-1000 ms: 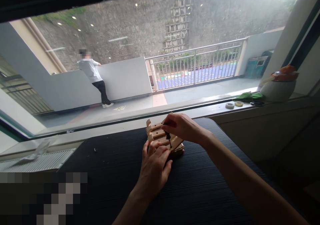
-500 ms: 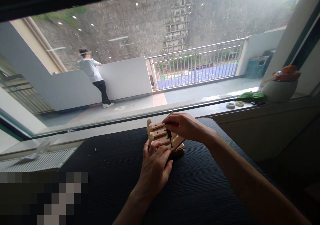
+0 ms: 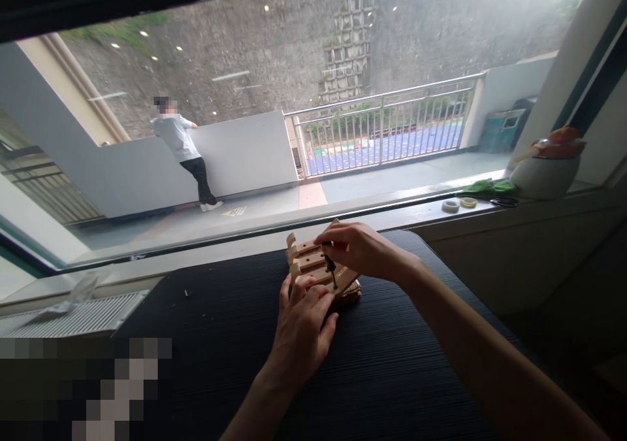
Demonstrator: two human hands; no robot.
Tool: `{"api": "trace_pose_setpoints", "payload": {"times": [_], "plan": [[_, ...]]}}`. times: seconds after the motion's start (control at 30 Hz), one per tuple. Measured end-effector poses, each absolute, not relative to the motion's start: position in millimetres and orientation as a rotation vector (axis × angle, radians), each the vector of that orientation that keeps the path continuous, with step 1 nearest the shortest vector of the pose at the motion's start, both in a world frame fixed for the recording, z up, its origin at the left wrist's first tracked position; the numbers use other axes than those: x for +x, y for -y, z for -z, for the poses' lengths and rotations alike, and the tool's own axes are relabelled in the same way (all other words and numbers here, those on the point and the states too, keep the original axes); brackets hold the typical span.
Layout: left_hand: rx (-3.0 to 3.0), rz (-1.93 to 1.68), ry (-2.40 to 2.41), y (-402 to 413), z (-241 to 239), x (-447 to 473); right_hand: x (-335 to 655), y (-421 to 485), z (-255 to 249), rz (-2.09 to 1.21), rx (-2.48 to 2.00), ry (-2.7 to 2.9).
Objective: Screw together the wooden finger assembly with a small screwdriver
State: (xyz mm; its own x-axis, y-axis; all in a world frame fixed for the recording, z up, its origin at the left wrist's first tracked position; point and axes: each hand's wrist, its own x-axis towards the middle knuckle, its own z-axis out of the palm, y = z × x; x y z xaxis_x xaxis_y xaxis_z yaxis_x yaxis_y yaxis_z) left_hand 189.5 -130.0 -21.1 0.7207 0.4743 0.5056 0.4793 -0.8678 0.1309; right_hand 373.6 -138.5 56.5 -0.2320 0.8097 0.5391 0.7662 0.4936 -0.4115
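A slatted wooden piece (image 3: pixel 312 260) with drilled holes and curved ends lies near the far edge of the black table (image 3: pixel 220 349). My left hand (image 3: pixel 304 320) grips its near side, fingers bent over the wood and thumb apart on the right. In my closed right hand (image 3: pixel 360 248) is a screwdriver (image 3: pixel 330 266), its handle mostly covered by the fingers. The shaft points down, and its tip meets the near right part of the wood. Beneath the wooden piece, something brown with a rough edge (image 3: pixel 351 292) sticks out.
A small screw-like bit (image 3: pixel 186 293) lies on the table's left side. On the windowsill at right are tape rolls (image 3: pixel 450 206), scissors (image 3: pixel 504 202), a green cloth (image 3: pixel 484 188) and a white pot-like object (image 3: pixel 546 173). Outside the window a person (image 3: pixel 179 144) leans on a wall.
Almost nothing differs. My right hand has shifted very slightly left, with the screwdriver tip staying at the same spot on the wood; the whole view has moved a little.
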Motion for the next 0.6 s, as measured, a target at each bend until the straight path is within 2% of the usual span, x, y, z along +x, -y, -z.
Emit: {"api": "trace_pose_setpoints", "payload": {"times": [0.6], "plan": [[-2.905,0.855,0.792,129.8,21.9,190.2,372.1,143.0,-61.8,-0.089,-1.32,2.032]]}}
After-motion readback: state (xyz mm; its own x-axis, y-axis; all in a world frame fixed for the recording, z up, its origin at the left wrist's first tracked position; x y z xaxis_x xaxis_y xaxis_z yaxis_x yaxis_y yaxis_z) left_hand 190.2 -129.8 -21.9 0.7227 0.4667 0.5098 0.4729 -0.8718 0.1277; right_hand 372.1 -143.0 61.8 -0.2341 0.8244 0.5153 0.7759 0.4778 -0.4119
